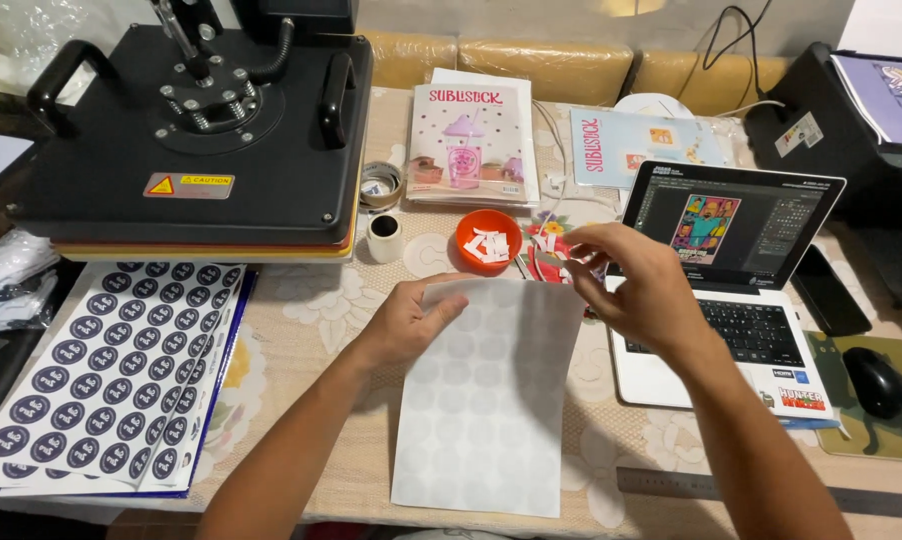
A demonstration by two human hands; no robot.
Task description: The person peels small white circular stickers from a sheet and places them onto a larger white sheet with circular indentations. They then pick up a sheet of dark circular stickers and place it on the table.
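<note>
We see the white sheet (486,400) lying face-down under both hands, our left hand (411,320) resting flat and open on its top-left corner, our right hand (636,285) pinching something small above its top-right corner, faint circles showing through.

A yellow-and-red caution label (189,185) sits on the black heat press (186,130). Two flat printed packages, pink (468,140) and pale blue (636,142), lie behind an open laptop's screen (736,228) showing a colourful picture.
</note>
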